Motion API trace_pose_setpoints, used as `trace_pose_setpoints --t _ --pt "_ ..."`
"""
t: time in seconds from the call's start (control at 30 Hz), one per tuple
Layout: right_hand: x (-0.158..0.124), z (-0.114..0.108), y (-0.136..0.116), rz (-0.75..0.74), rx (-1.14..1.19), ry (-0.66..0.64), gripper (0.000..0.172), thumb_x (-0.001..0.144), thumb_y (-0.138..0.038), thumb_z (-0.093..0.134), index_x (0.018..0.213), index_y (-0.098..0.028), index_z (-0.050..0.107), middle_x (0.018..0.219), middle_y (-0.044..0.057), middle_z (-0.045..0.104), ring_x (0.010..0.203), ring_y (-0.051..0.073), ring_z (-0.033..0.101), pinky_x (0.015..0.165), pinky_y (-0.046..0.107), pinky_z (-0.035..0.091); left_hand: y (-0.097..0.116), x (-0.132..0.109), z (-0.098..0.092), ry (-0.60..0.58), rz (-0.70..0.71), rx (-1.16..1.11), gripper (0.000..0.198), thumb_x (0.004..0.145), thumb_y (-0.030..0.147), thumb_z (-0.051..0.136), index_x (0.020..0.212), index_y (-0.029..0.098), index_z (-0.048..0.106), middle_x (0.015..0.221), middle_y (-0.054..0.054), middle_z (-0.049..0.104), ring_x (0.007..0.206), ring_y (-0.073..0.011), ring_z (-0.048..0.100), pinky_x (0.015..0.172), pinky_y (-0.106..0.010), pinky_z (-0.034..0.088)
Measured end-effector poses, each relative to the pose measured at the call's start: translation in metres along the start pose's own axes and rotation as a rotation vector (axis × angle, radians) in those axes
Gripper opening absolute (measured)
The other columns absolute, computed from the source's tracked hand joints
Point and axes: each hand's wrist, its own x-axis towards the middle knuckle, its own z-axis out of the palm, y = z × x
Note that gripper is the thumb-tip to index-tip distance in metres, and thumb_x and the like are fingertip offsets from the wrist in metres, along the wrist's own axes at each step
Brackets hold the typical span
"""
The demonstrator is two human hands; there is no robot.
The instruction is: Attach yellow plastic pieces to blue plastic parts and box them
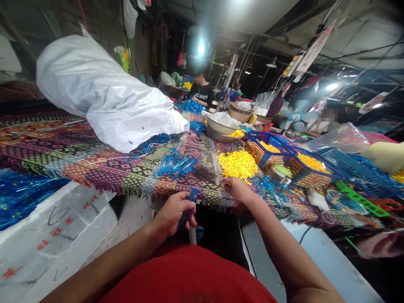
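My left hand (176,210) is closed near the table's front edge. A translucent blue piece (193,194) sticks up from between its thumb and forefinger, and its exact kind is too small to make out. My right hand (238,189) reaches over the patterned cloth with its fingertips pinched together; what they hold, if anything, is too small to tell. Just beyond it lies a heap of small yellow plastic pieces (238,164). Left of those fingertips is a scatter of tiny dark pieces (203,174). Farther left lies a bunch of blue translucent pieces (176,163).
Blue baskets (263,158) of yellow pieces stand to the right, near a blue crate (350,172). Stacked bowls (221,128) sit behind the heap. A large white sack (120,97) covers the left side. One person (202,92) sits across the table.
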Motion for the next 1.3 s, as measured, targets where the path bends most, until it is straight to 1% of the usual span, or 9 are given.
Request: trace_pose_setpoints --t 0.1,0.2,0.3,0.37,0.43,0.53,0.83,1.0,1.3 --pt "0.000 0.001 0.001 -0.027 0.060 0.035 0.016 0.074 -0.014 0.055 0.078 -0.017 0.070 0.085 0.006 0.069 0.077 0.016 0.062 0.072 0.023 0.044 0.002 0.000 0.001 -0.007 0.001 -0.009 0.028 0.066 0.021 0.059 0.091 0.018 0.045 0.059 0.004 0.055 0.040 -0.0147 0.058 0.030 -0.019 0.037" --pt "-0.007 0.000 -0.013 -0.020 0.122 0.102 0.014 0.076 -0.017 0.054 0.075 -0.016 0.068 0.072 0.004 0.068 0.068 0.015 0.062 0.064 0.024 0.047 0.005 0.000 0.005 -0.010 0.033 0.012 0.023 0.068 0.024 0.058 0.086 0.018 0.045 0.062 0.003 0.056 0.042 -0.0144 0.059 0.031 -0.019 0.039" --pt "-0.020 -0.001 -0.046 -0.027 0.274 0.196 0.020 0.084 -0.027 0.049 0.085 -0.016 0.065 0.064 0.001 0.065 0.056 0.013 0.060 0.053 0.023 0.047 0.009 0.000 0.010 0.029 0.082 0.076 0.019 0.071 0.027 0.057 0.081 0.017 0.044 0.062 0.003 0.055 0.042 -0.0140 0.059 0.033 -0.021 0.043" --pt "-0.028 -0.003 -0.072 -0.086 0.542 0.316 0.018 0.084 -0.029 0.051 0.087 -0.018 0.064 0.064 0.001 0.064 0.052 0.012 0.058 0.049 0.023 0.047 0.010 0.000 0.013 0.063 0.105 0.113 0.019 0.071 0.027 0.056 0.085 0.017 0.046 0.060 0.003 0.054 0.043 -0.0141 0.058 0.035 -0.023 0.045" --pt "-0.033 -0.004 -0.094 -0.180 0.651 0.412 0.012 0.082 -0.027 0.056 0.084 -0.020 0.065 0.064 0.000 0.063 0.055 0.012 0.059 0.052 0.024 0.047 0.010 0.001 0.016 0.081 0.118 0.126 0.021 0.071 0.025 0.055 0.089 0.016 0.048 0.061 0.003 0.054 0.044 -0.0141 0.059 0.037 -0.025 0.047" --pt "-0.035 -0.006 -0.114 -0.314 0.610 0.495 0.011 0.082 -0.024 0.055 0.081 -0.021 0.066 0.071 0.003 0.064 0.067 0.014 0.060 0.061 0.026 0.048 0.008 0.001 0.019 0.102 0.124 0.121 0.022 0.069 0.021 0.055 0.089 0.016 0.050 0.066 0.001 0.058 0.047 -0.0142 0.060 0.044 -0.028 0.051" --pt "-0.039 0.006 -0.115 -0.456 0.423 0.509 0.020 0.089 -0.019 0.042 0.086 -0.021 0.062 0.080 0.006 0.059 0.072 0.015 0.057 0.063 0.027 0.049 0.003 -0.004 0.022 0.147 0.178 0.221 0.014 0.069 0.018 0.052 0.082 0.017 0.052 0.059 0.000 0.060 0.048 -0.0154 0.060 0.046 -0.027 0.050" --pt "-0.041 0.012 -0.116 -0.528 0.398 0.505 0.022 0.088 -0.014 0.040 0.098 -0.019 0.059 0.088 0.009 0.058 0.079 0.017 0.056 0.067 0.030 0.050 -0.001 -0.001 0.018 0.160 0.176 0.294 0.011 0.070 0.018 0.049 0.081 0.017 0.051 0.058 0.000 0.060 0.047 -0.0161 0.060 0.043 -0.027 0.049" --pt "-0.032 0.018 -0.116 -0.516 0.556 0.495 0.026 0.089 -0.014 0.040 0.104 -0.020 0.060 0.087 0.007 0.056 0.079 0.015 0.055 0.066 0.028 0.049 -0.003 0.011 0.008 0.146 0.178 0.372 0.015 0.079 0.030 0.045 0.070 0.018 0.046 0.050 0.003 0.052 0.035 -0.0127 0.053 0.031 -0.021 0.041"
